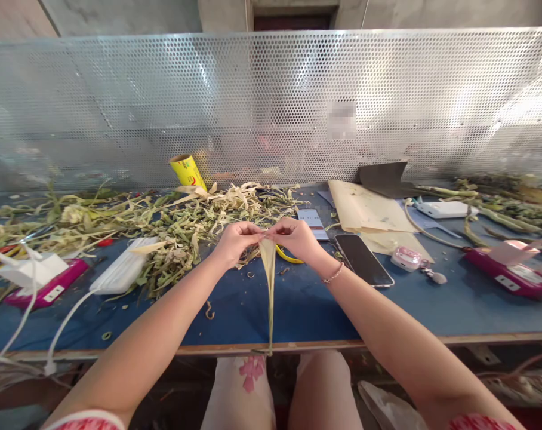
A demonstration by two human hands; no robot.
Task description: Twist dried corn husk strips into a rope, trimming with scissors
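Between my two hands hangs a long, pale yellow-green dried leaf [268, 269], wide at the top and narrowing to a stem near the table's front edge. Both the thumb and fingers of my left hand [239, 242] are pinched on its upper left end. My right hand [296, 240], closed the same way, grips the upper right end, its fingertips close to those of the left. Just beyond and left of my hands lies a pile of dried leaves and stalks [172, 263]. A yellow ring-like thing [289, 255] shows partly behind my right hand.
On the blue table [307, 310] lie a lit phone [313, 223], a dark phone [364, 260], an earphone case [406, 258] and brown paper [369, 206]. White power strip [123, 267], magenta sockets [513, 272] and cables flank me. A perforated metal panel [141, 107] stands behind.
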